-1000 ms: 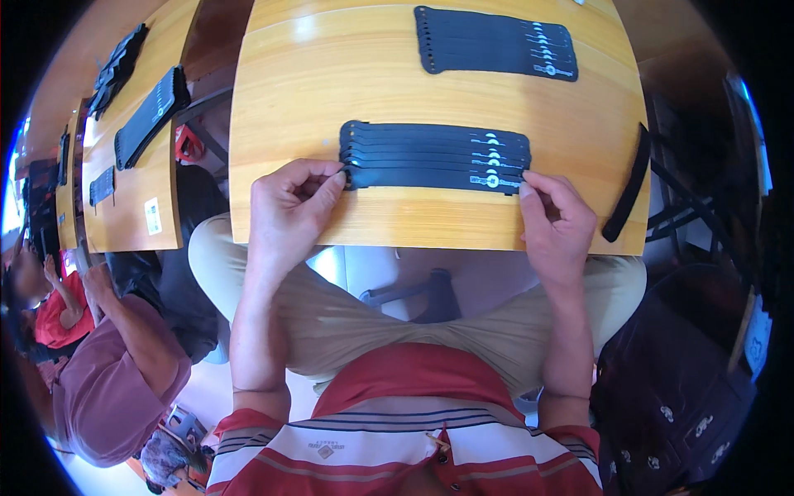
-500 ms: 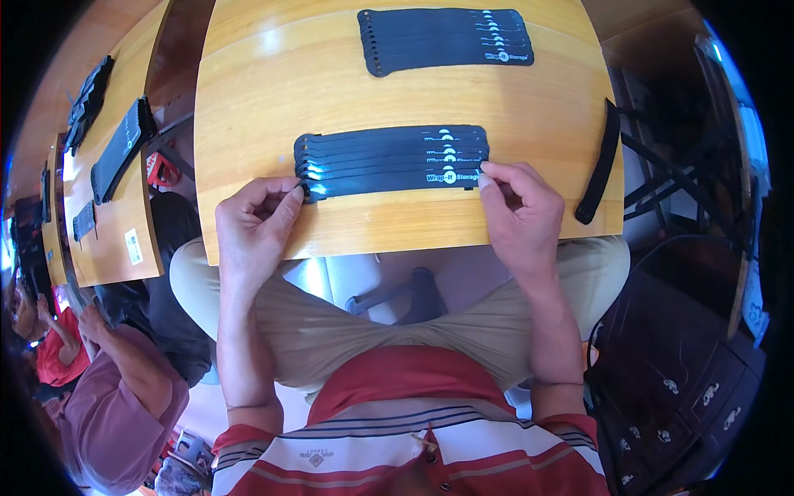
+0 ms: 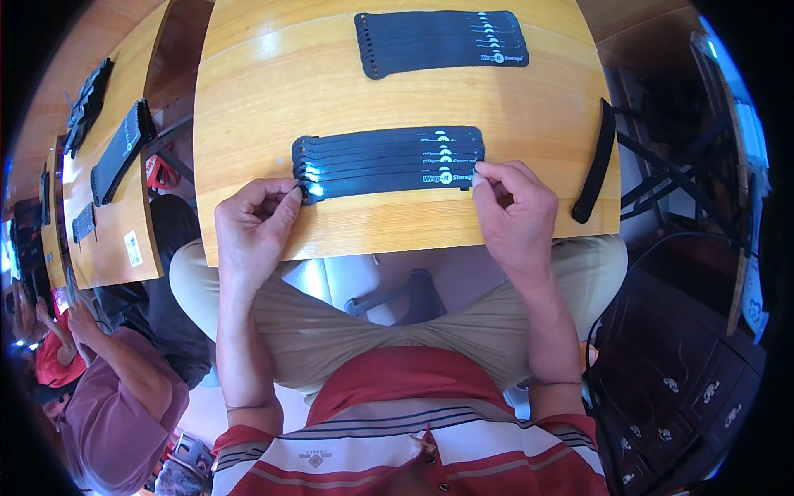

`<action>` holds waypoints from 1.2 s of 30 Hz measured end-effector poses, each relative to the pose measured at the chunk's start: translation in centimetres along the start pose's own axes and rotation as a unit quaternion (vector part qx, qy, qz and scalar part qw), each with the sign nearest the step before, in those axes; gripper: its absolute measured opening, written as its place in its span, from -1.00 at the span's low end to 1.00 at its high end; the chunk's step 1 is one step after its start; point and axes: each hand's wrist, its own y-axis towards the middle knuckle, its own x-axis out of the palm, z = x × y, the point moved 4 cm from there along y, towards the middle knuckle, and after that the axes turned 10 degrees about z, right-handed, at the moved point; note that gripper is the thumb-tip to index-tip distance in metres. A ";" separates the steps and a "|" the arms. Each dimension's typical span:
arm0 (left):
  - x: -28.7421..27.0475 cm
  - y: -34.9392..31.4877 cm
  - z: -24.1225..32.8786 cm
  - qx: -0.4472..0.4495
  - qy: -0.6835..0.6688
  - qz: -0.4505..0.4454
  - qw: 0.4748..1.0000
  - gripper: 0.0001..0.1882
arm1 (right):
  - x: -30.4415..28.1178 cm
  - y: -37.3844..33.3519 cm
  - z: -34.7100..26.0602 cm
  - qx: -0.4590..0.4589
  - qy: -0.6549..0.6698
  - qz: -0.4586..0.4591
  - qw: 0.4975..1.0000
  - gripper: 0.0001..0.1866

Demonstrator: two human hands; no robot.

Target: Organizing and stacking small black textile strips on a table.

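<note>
Several black storage straps (image 3: 372, 161) lie overlapped in a fanned row on the wooden table in front of me, white print showing near their right ends. At the left end of the nearest strap (image 3: 368, 183), my left hand (image 3: 258, 219) pinches the corner between thumb and forefinger. My right hand (image 3: 517, 202) pinches the same strap at its right end. The strap lies flat along the near edge of the row, stretched between both hands.
Farther back lies a second fanned set of black straps (image 3: 442, 41). A single black strap (image 3: 595, 161) rests by the table's right edge. On the left, another table (image 3: 124, 223) holds more strap bundles (image 3: 122, 153), and a person in a purple shirt (image 3: 124, 413) sits there.
Little differs. My right hand has shifted very slightly left at the strap's end; both hands keep their pinch, and the strap stays in place on the row.
</note>
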 end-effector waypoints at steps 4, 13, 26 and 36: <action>0.1 0.1 0.0 0.002 0.015 0.004 1.000 -0.87 | 0.0 0.1 -0.3 -0.017 -0.019 0.001 1.000 -0.88; 0.4 0.3 0.5 0.056 0.070 0.025 0.996 -0.88 | 0.2 0.2 -0.2 -0.038 -0.021 0.010 0.999 -0.92; 4.2 -4.8 5.5 0.466 0.400 0.024 0.788 -0.50 | -0.2 0.8 0.5 -0.015 -0.027 -0.019 0.999 -0.90; 7.3 -5.6 3.0 0.465 0.396 -0.040 0.791 -0.33 | 3.9 -5.2 -4.3 -0.320 -0.192 -0.094 0.923 -0.36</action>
